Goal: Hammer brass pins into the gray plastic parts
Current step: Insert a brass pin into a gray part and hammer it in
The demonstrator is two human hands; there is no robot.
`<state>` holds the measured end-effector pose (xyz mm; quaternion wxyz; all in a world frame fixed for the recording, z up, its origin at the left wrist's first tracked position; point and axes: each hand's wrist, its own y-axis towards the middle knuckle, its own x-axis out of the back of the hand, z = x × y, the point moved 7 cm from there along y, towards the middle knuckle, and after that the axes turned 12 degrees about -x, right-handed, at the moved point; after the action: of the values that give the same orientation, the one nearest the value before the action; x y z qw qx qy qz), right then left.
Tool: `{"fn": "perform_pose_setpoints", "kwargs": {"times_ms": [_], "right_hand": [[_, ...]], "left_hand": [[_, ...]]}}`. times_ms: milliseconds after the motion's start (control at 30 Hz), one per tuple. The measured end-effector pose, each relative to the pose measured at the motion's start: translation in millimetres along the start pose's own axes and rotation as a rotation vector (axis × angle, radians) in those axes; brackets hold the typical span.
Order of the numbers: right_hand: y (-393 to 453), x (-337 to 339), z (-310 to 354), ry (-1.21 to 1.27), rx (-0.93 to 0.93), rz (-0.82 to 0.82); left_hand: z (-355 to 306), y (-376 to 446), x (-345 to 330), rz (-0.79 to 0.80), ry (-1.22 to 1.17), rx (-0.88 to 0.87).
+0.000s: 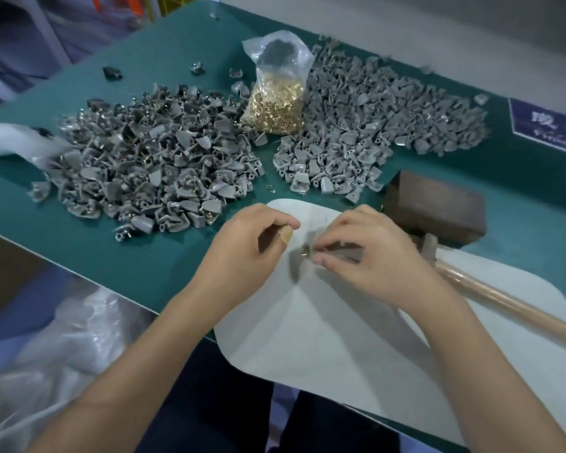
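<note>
My right hand (pixel 363 256) pinches a small gray plastic part (pixel 343 251) over the white mat (pixel 324 322), with a brass pin (pixel 305 255) showing at its left end. My left hand (pixel 252 246) hovers just left of it with curled fingers and a bandage on one finger; what it holds is hidden. A clear bag of brass pins (pixel 275 103) stands upright between two heaps. The left heap of gray parts (pixel 151 165) shows brass pins in them. The right heap of gray parts (pixel 373 116) shows none. A mallet (pixel 435 207) lies to the right.
The green table (pixel 111 256) ends at a near edge running diagonally on the left. Crumpled clear plastic (pixel 62 348) lies below that edge. The mallet's wooden handle (pixel 504 305) crosses the mat's right side. A blue sign (pixel 549 125) sits at far right.
</note>
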<state>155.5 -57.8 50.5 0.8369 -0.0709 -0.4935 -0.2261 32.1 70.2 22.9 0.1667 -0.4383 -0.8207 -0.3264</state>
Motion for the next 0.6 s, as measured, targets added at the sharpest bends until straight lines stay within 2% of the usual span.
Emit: {"fn": "perform_pose_setpoints", "kwargs": {"times_ms": [400,500,600], "right_hand": [[-6,-10,3,-0.049,0.019,-0.029],[-7,1,-5,0.033,-0.029,-0.096],[-8,21,-22,0.163,-0.148,-0.213]], "left_hand": [[-11,28,-9,0.037,0.123,0.006],[-21,53,-16,0.047,0.186,-0.025],[-21,72,-27,0.130,0.355,-0.056]]}}
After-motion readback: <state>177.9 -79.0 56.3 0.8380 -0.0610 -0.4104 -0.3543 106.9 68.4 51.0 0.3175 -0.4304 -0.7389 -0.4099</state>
